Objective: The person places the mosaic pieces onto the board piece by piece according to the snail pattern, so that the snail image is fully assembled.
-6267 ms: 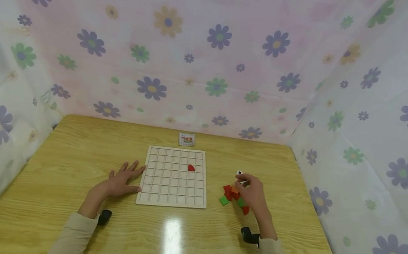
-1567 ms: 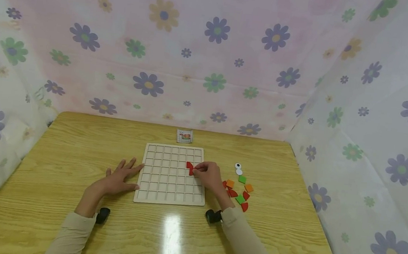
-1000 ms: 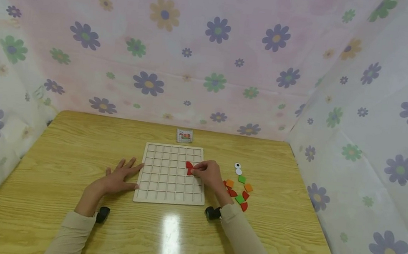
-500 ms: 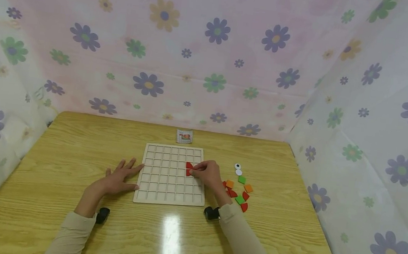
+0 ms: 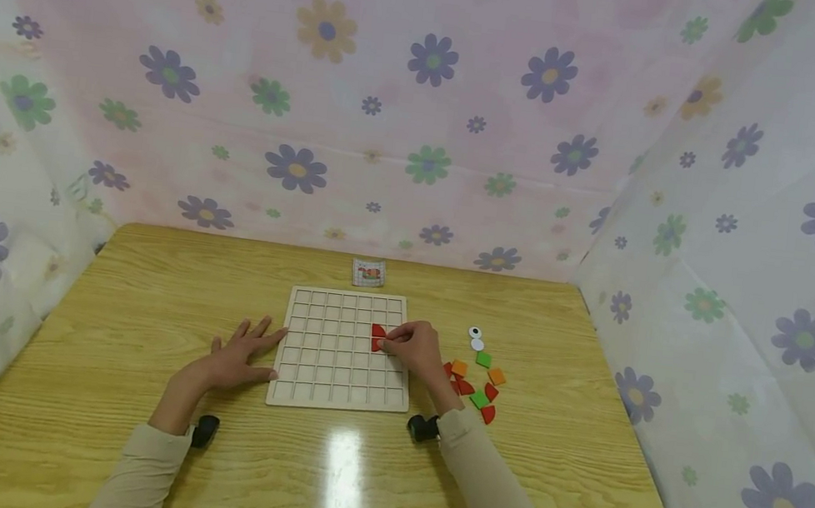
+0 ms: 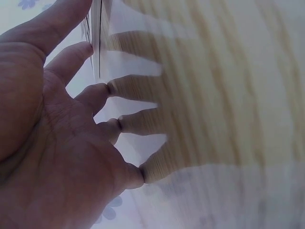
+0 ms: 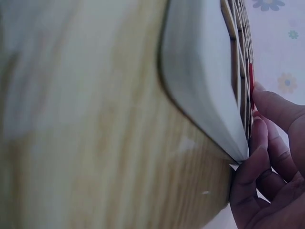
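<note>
The pale wooden grid board [image 5: 316,395] lies in the middle of the table in the head view. My left hand [image 5: 239,358] rests flat on the table, fingers spread, thumb and index fingertips at the board's left edge. In one cell of the board sits a red quarter-circle tile [image 5: 378,330]. A second red quarter-circle tile [image 5: 375,345] lies in the cell just nearer to me, its right part covered by my right hand [image 5: 419,352], whose thumb and index finger pinch it. The right wrist view has the thumb [image 7: 274,105] against red at the board's surface, other fingers curled below.
Right of the board lie loose tiles: orange squares [image 5: 497,376], green squares [image 5: 483,360], several red quarter-circles [image 5: 487,414], a white disc [image 5: 477,345] and an eye disc [image 5: 475,331]. A small picture card [image 5: 369,273] is behind the board. Flowered cloth [image 5: 425,164] surrounds the table.
My right hand has come from the loose tiles to the board with a second red tile, which has turned and settled into the cell below the first. My left hand has stayed at the board's edge.
</note>
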Demonstrator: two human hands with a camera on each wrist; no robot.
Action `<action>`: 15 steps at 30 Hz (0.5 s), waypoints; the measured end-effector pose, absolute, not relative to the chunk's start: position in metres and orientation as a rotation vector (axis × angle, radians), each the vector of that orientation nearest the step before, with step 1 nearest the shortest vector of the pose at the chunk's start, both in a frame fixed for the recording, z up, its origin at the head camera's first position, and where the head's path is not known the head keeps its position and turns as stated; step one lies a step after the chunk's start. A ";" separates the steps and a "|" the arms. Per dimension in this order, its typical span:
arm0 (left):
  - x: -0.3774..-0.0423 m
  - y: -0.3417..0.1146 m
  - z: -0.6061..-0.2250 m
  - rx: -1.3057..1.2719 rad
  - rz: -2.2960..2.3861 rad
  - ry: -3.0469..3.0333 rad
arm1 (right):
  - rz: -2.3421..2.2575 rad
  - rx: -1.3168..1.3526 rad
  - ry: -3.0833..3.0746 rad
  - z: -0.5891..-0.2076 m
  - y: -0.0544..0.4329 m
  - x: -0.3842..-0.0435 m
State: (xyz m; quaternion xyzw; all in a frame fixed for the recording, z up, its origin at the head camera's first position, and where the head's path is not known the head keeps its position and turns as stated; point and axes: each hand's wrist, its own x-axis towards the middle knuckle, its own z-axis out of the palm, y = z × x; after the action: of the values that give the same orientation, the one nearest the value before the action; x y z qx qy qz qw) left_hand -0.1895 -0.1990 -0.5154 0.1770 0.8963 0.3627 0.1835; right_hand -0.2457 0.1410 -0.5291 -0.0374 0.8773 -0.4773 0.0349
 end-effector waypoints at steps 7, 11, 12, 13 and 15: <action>-0.190 -0.199 -0.517 0.500 1.027 2.522 | -1.473 -0.133 2.706 -0.529 0.143 -0.244; -0.189 -0.200 -0.517 0.501 1.023 2.527 | -1.469 -0.145 2.686 -0.527 0.144 -0.243; -0.189 -0.200 -0.517 0.499 1.025 2.527 | -1.469 -0.142 2.676 -0.526 0.144 -0.243; -0.189 -0.200 -0.517 0.499 1.023 2.528 | -1.463 -0.148 2.671 -0.525 0.144 -0.242; -0.189 -0.201 -0.517 0.500 1.022 2.532 | -1.450 -0.160 2.657 -0.523 0.145 -0.242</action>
State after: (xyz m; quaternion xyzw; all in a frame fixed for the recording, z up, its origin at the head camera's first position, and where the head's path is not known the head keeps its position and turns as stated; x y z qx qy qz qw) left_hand -0.1891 -0.2007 -0.5173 0.1771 0.8970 0.3620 0.1819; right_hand -0.2416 0.1449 -0.5229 -0.0528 0.8753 -0.4775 0.0553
